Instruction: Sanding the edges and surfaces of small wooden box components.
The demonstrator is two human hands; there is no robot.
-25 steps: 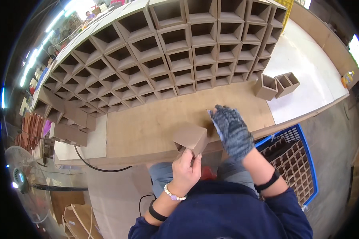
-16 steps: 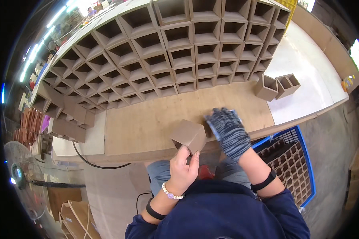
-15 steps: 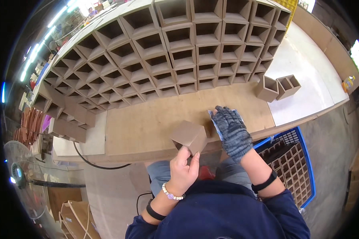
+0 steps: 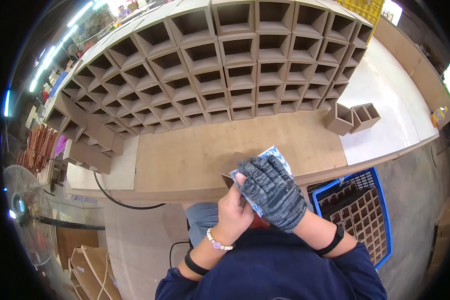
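Two hands meet at the near edge of the bench (image 4: 185, 165), just in front of the person's body, and between them sits a small brown box (image 4: 231, 165), mostly hidden, only its left corner and top edge showing above the left hand (image 4: 233, 212). That bare hand grips the box from below and from the left, its fingers curled around it and the thumb lying up along the near face. The right hand (image 4: 272, 192), in a grey knit glove, lies flat on a sheet of sandpaper (image 4: 275, 156) with a white printed back, fingers pressed together and pointing up and left, holding the sheet down over the box's right side. So the box lies under and slightly left of the gloved fingers, nearer the left hand's palm than the right wrist; which way its long axis runs cannot be told with so much covered. A stack of open square boxes (image 4: 235, 65) rises in rows across the far side of the bench, two loose ones (image 4: 352, 117) stand well apart to the right, and a blue crate (image 4: 357, 210) with a grid of cells sits below the bench edge beside the right forearm. Against 0.8 s ago, the box was then plainly seen in the left hand with the glove raised beside it and no sheet showing; now the glove and sheet cover it, and both hands sit lower, closer to the body
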